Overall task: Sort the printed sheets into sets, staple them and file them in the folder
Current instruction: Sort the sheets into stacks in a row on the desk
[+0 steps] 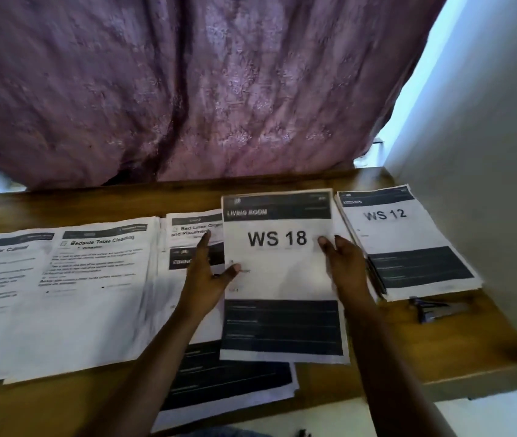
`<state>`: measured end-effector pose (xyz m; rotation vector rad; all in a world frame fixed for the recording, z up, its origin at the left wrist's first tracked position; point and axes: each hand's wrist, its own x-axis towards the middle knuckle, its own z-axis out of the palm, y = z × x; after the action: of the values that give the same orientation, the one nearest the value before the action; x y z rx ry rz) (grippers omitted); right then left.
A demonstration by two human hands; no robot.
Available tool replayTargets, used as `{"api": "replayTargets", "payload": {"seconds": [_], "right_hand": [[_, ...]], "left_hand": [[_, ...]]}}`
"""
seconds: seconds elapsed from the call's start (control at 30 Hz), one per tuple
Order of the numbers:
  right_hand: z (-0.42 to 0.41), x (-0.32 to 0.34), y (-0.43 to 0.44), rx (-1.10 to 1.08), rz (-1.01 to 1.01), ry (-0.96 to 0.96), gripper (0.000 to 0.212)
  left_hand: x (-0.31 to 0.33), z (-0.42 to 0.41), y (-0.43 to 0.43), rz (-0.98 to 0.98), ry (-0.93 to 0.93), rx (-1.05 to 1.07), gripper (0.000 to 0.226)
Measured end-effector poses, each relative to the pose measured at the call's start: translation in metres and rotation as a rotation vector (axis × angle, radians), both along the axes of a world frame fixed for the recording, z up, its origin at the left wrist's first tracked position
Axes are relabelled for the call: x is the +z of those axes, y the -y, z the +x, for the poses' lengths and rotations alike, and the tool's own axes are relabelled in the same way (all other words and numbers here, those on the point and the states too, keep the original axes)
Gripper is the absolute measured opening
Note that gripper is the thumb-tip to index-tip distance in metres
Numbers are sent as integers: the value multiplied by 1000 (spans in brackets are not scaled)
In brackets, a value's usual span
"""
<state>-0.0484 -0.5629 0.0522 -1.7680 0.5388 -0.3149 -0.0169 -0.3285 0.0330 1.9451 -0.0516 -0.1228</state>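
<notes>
A: While the sorting looks partly done, what is left?

B: Lots. The left hand [210,274] and right hand [347,268] pinch the sides of the white paper set marked WS 18 [279,285], mid brown wooden desk [472,339], over other pages. The white pile marked WS 12 [408,244] lies on its right, and the spread white printed sheets [61,279] on its left. The small dark stapler [437,309] waits, not in use. I see no folder.

A: And the set?

B: Flat, with dark bands at the top and bottom.

One wide-angle view, worn on the head, looks forward and down from above the table's [440,342] near edge, close over it, facing the far edge and the curtain [187,89] behind.
</notes>
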Motion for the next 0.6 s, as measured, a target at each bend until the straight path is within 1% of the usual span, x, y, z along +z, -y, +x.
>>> {"api": "replayTargets", "payload": {"seconds": [0.07,0.1,0.2,0.27,0.37,0.47,0.53,0.6], "right_hand": [[9,11,39,-48,43,-18,25],[16,15,61,-63,15,-44,26],[39,23,124,-85,-118,-91,35],[53,25,163,-87,-203,-104,36],[69,21,208,-99,-310,-142,36],[71,9,235,-131,-475,-157,56],[67,-6,241,-102,-645,-177,63],[63,-28,243,32,-782,-267,64]], "left_hand": [[5,7,33,-193,-121,-79,84],[8,11,51,-231,-158,-111,82],[12,26,108,-278,-236,-160,73],[7,39,149,-292,-255,-144,69],[-3,54,203,-283,-244,-109,67],[-16,64,245,-237,-241,-57,69],[-26,69,263,-141,-208,-63,73],[-29,67,274,1,-128,-91,77]]}}
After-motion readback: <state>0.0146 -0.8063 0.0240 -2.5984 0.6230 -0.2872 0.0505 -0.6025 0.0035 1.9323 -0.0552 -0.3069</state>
